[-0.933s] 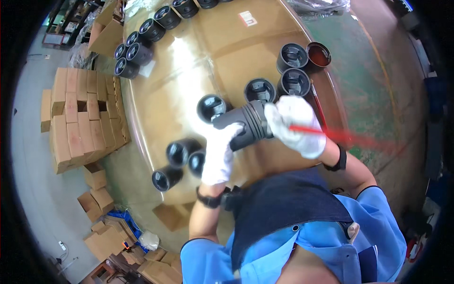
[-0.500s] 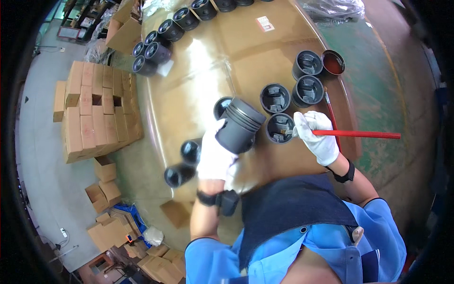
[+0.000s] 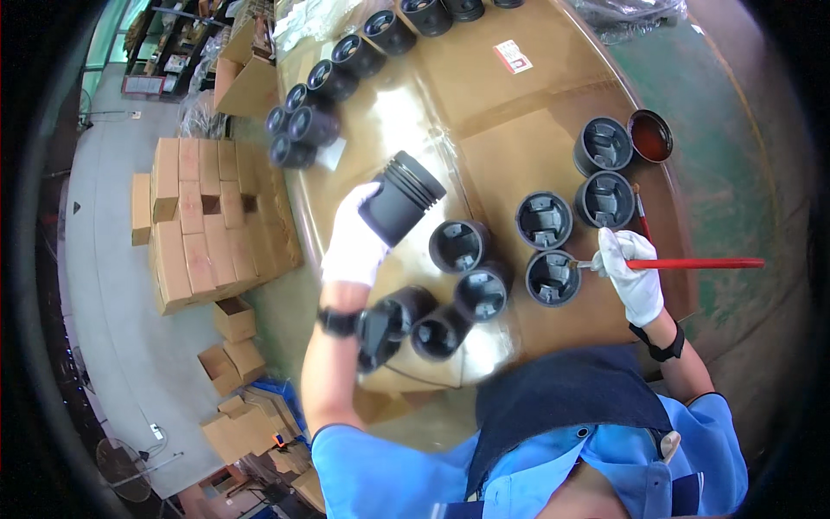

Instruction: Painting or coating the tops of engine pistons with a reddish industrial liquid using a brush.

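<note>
In a white glove, my left hand (image 3: 354, 238) grips a dark grey piston (image 3: 400, 199), its ring grooves pointing up and to the right. My gloved right hand (image 3: 629, 275) is closed round a red-handled brush (image 3: 692, 264); the bristle end reaches the rim of an upturned piston (image 3: 553, 278). Behind that one stands another open piston (image 3: 544, 220). Between my arms sit several more, among them a piston (image 3: 458, 246) and a piston (image 3: 482, 292). A tin of reddish-brown liquid (image 3: 650, 137) is at the right edge, beside two pistons.
A cardboard-covered table (image 3: 484, 130) lies under everything. Along its far left edge runs a row of pistons (image 3: 332, 80). A second red brush (image 3: 641, 212) lies near the tin. Stacked cartons (image 3: 203, 225) stand on the floor at left. Plastic wrap (image 3: 627, 17) is at the far right.
My left hand has carried the piston left and farther away, uncovering pistons it hid before. My right hand keeps the brush at the same piston. The whole view has shifted slightly.
</note>
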`<state>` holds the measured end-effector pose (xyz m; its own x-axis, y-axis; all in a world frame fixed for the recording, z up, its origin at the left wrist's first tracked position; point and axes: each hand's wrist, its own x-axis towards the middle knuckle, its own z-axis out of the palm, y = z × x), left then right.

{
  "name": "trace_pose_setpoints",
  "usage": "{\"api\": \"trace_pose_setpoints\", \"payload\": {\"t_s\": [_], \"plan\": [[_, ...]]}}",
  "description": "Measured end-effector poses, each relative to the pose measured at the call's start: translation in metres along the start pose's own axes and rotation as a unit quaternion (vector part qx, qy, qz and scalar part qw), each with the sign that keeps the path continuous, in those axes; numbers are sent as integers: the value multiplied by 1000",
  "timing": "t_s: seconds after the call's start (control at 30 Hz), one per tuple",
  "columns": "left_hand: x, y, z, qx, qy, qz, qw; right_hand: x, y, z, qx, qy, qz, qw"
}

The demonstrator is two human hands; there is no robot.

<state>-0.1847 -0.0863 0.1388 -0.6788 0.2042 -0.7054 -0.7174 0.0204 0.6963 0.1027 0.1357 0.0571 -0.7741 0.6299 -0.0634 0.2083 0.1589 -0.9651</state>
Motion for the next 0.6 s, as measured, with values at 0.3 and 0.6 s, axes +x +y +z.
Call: {"api": "trace_pose_setpoints", "payload": {"t_s": [0.3, 0.6], "plan": [[52, -6, -22, 39, -23, 53, 998, 19, -5, 12, 71, 39, 120, 989], [56, -13, -25, -16, -56, 41, 997, 18, 4, 19, 60, 2, 83, 995]]}}
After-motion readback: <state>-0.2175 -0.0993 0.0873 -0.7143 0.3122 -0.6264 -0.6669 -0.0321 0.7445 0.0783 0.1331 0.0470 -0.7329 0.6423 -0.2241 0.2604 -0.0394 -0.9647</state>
